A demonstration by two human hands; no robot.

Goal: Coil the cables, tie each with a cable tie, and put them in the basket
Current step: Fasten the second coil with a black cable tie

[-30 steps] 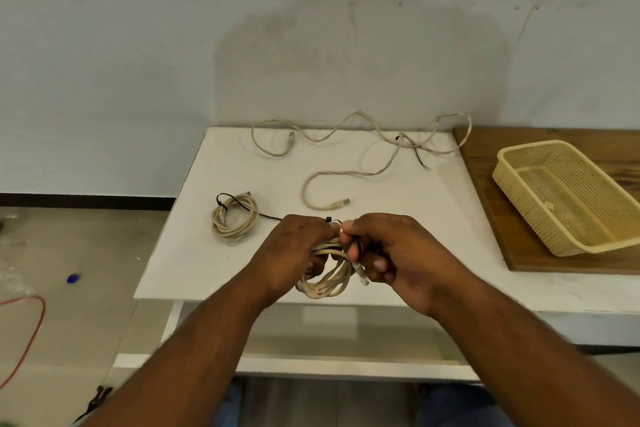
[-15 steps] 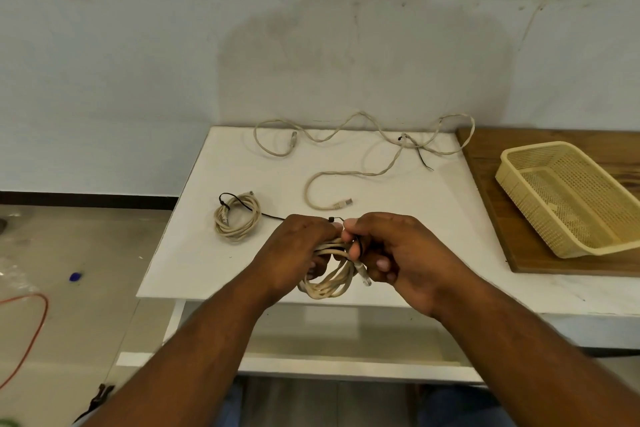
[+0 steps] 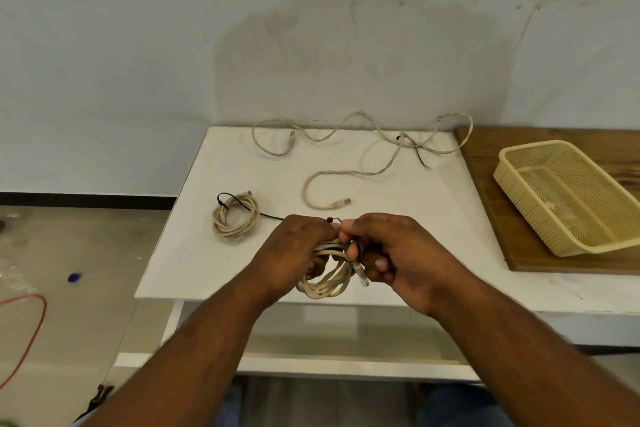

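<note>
Presently both hands, left hand [image 3: 294, 246] and right hand [image 3: 391, 253], are closed around the coiled beige cable [image 3: 329, 282], pinching a thin black cable tie [image 3: 356, 248]. The yellow perforated plastic basket [image 3: 568, 198] lies to the coil's right, nearer the right hand.

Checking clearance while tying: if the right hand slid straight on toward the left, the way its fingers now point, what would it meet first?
The right hand would meet the left hand almost at once: their fingertips already look to be touching over the coiled cable that both hold, with a black cable tie at the pinch.
</note>
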